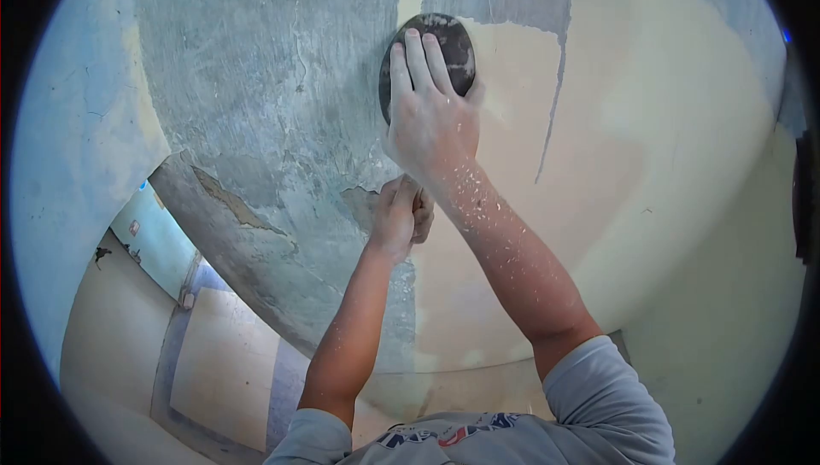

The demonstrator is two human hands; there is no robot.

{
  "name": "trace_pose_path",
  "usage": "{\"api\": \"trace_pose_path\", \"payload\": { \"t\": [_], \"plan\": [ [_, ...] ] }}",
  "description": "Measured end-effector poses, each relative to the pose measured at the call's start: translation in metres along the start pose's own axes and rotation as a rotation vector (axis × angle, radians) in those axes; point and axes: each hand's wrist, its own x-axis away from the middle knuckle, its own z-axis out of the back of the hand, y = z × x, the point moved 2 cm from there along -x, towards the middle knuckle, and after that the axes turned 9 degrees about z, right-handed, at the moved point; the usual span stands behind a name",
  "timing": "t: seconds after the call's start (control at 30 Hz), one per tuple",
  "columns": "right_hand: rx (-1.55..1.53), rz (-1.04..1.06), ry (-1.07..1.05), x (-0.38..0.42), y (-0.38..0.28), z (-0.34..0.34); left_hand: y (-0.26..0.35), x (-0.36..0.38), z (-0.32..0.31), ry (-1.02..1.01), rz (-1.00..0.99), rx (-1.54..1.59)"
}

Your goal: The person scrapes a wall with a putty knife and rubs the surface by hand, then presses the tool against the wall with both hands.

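Dark oval pad (pixel 460 53) against wall (pixel 333 132). Right hand (pixel 430 119) laid flat over pad, fingers stretched out, slightly apart. Left hand (pixel 398 219) below pad, fingers curled in; can't tell if holding anything. Cream coating (pixel 530 115) right of pad, bluish-grey surface (pixel 231 55) left.

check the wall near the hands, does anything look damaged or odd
Yes. Left of the left hand, the wall has a jagged, broken patch: its coating looks gone, exposing brownish material, unlike the grey-blue surface around it.
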Motion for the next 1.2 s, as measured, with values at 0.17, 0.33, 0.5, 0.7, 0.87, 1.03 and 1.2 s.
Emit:
{"api": "trace_pose_path", "payload": {
  "t": [0.17,0.33,0.5,0.7,0.87,1.03,1.2],
  "plan": [
    [0.032,0.005,0.041,-0.024,0.008,-0.002,0.023,-0.008,-0.010,0.052,-0.027,-0.001],
    [0.042,-0.001,0.083,-0.053,0.020,-0.005,0.054,-0.025,-0.011,-0.092,-0.045,-0.055],
    [-0.021,-0.012,-0.002,-0.006,0.002,-0.002,0.004,-0.002,-0.004,0.027,-0.028,0.012],
    [-0.027,-0.033,0.038,-0.023,0.005,-0.002,0.024,-0.004,-0.008,0.026,-0.027,-0.003],
    [0.068,-0.010,0.133,-0.057,0.017,-0.002,0.064,-0.013,-0.016,-0.049,-0.006,-0.031],
    [0.012,-0.001,0.024,-0.009,-0.002,-0.002,0.013,0.002,0.000,0.046,0.014,-0.006],
    [0.009,0.006,0.027,-0.015,0.001,-0.004,0.013,-0.001,-0.002,0.100,-0.023,-0.039]
  ]
}}
